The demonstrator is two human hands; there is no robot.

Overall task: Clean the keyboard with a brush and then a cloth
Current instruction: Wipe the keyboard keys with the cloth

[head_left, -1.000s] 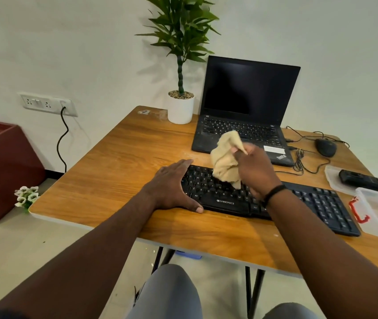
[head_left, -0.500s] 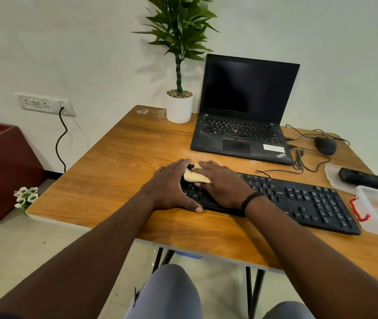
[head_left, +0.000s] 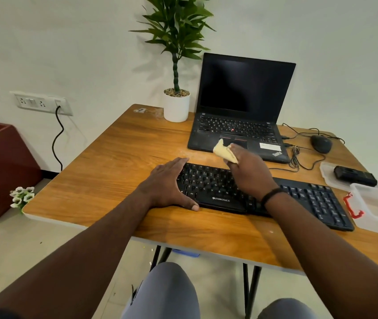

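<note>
The keyboard, black and wired, lies along the front edge of the wooden table, closer to its right front corner than its left. The fingers of the right hand curl round a bunched, pale yellow cloth, which sticks out past them toward the laptop; the hand is above the back edge of the keyboard's middle section, and whether the cloth touches the keys is hard to judge from this angle. A dark band circles the right wrist. The left hand rests flat with straight fingers over the keyboard's left end, thumb lying along its front edge, holding nothing. Behind the keyboard, an open laptop with a dark screen stands at the back edge of the table, and a white-potted plant stands just beside it near the back left corner. A black mouse sits toward the back right corner among loose cables. Along the right edge lie clear plastic trays, one holding a dark oblong object, with a red clip at the side of the nearer tray.
</note>
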